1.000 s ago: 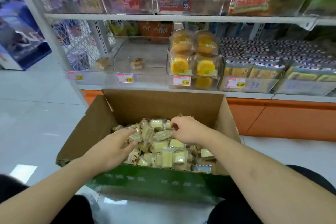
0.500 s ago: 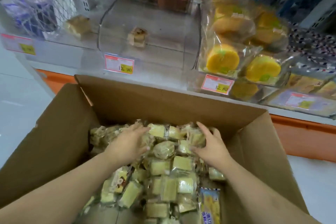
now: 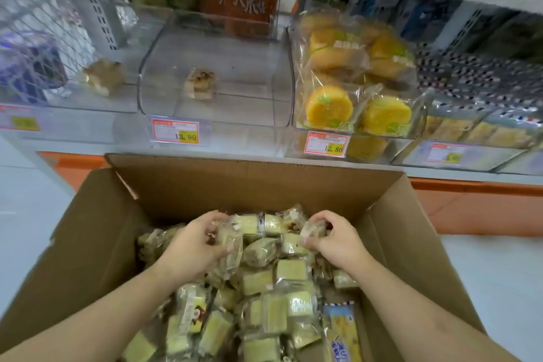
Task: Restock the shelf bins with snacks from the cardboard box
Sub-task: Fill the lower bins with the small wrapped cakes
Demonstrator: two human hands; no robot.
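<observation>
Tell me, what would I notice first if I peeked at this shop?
An open brown cardboard box brimming with small clear-wrapped pale yellow snack cakes, with the left hand and right hand gripping some. Behind it, bright orange-yellow round cakes fill one clear shelf bin, beside a nearly empty clear plastic bin.

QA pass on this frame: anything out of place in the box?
One thing: a blue-and-yellow packet lies at the cardboard box's near right side among the pale green wrapped snacks. It matches none of them and resembles the blue-edged packs shelved at right.
</observation>
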